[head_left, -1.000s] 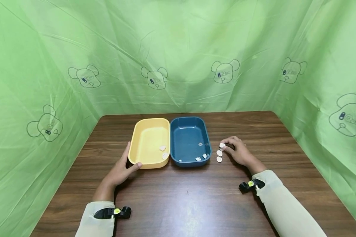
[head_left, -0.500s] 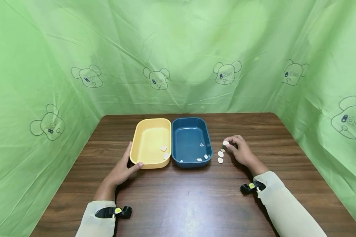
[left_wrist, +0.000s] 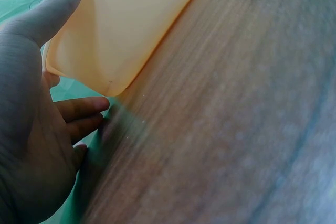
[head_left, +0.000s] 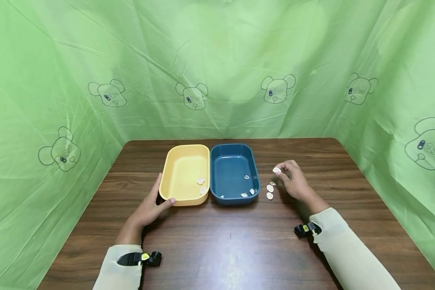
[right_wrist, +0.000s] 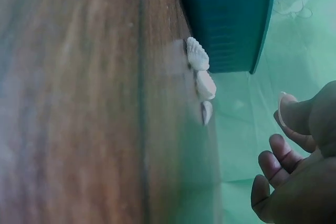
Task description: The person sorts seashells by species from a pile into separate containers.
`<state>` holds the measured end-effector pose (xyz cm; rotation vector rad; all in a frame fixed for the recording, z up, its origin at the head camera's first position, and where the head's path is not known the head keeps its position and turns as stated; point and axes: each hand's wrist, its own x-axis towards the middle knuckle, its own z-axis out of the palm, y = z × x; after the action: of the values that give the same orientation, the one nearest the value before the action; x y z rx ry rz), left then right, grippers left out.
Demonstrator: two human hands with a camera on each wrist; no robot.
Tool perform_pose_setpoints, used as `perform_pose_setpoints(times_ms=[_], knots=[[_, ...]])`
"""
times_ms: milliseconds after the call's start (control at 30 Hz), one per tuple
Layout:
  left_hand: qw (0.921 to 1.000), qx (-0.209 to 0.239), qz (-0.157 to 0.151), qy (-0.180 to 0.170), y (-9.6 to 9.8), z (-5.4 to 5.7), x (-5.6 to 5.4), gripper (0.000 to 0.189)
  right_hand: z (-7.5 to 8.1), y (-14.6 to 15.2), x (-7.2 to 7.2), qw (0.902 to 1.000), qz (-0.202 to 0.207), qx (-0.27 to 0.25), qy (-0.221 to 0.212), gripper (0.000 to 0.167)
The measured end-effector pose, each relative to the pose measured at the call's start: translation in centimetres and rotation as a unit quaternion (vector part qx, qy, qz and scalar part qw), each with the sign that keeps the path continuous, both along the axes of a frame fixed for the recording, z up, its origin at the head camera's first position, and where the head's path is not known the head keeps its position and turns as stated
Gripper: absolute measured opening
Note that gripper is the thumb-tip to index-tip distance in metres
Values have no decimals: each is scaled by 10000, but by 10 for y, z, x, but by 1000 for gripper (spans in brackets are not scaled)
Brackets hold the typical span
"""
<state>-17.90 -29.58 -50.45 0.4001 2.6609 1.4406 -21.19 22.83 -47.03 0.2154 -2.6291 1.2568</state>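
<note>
My right hand (head_left: 294,183) pinches a white seashell (head_left: 277,170) between thumb and fingers, just above the table to the right of the blue bin (head_left: 233,201). In the right wrist view only the thin edge of that shell (right_wrist: 282,109) shows. Three more shells (head_left: 270,188) lie in a short row on the table between this hand and the blue bin. At the front left corner of the yellow bin (head_left: 185,203), my left hand (head_left: 148,207) grips it, thumb over the rim and fingers along the side. Two shells (head_left: 200,181) lie inside the yellow bin.
Both bins stand side by side on the brown wooden table (head_left: 210,241), the blue one on the right. Several small shells (head_left: 244,195) lie in the blue bin, mostly near its front. A green curtain (head_left: 224,112) with mouse-head drawings encloses the table's back and sides.
My right hand has lifted the shell off the far end of the row and moved slightly away and up, uncovering the shell beneath. The left hand stays on the yellow bin.
</note>
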Motion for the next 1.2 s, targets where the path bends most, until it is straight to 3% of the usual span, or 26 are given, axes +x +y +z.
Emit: perform_pose_setpoints(times_ms=[367,767,1200], knots=[[10000,6,20,-33,1,-1,0,116,30,-25,7,9999,9,73,137,13],[10000,50,-15,1,1,1,0,116,53,-74,10,9978,520,-95,389,12],[10000,48,24,2,1,0,1,116,68,-132,12,9945,1040,-85,6,10]])
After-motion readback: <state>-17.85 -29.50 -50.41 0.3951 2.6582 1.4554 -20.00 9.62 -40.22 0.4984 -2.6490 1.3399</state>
